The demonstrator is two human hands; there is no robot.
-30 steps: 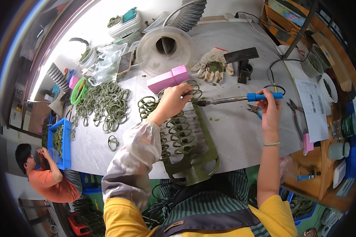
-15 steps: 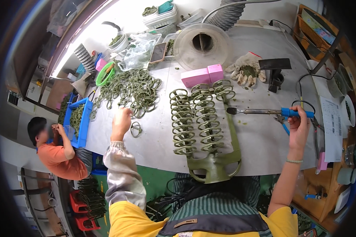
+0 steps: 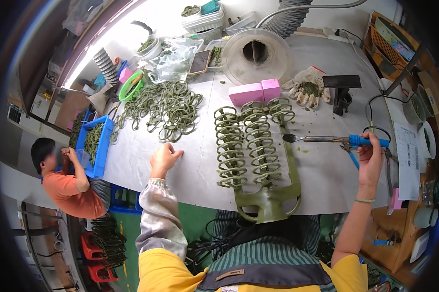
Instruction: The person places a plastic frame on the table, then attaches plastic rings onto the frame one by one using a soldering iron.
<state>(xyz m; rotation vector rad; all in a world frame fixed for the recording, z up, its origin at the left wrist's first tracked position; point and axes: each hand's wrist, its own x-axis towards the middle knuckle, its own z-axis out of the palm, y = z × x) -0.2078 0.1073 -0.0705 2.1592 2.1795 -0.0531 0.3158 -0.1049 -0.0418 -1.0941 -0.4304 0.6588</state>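
My left hand [image 3: 166, 158] is over the grey table, left of the wax tree, with its fingers drawn together. What it holds, if anything, is hidden. My right hand [image 3: 370, 163] grips the blue handle of a soldering iron [image 3: 326, 138]. The iron's broad dark tip points left, beside the tree's right-hand bar. Before me lies the green wax tree [image 3: 268, 207], a forked frame with a flat base toward my body. Two long rows of rings [image 3: 262, 146] run along it, and a short row sits at its upper right. A heap of loose green rings [image 3: 175, 109] lies beyond my left hand.
Pink blocks [image 3: 255, 92] sit at the tree's far end. Behind stand a round suction hood [image 3: 229, 63], a glove [image 3: 304, 82] and a black stand [image 3: 341, 82]. A phone [image 3: 199, 62] leans near plastic bags. At left, a person in orange [image 3: 73, 190] works beside a blue bin [image 3: 101, 151].
My left hand has shifted right and slightly toward me, over the spot where a single loose ring lay; that ring no longer shows. My right hand keeps the soldering iron nearly still.
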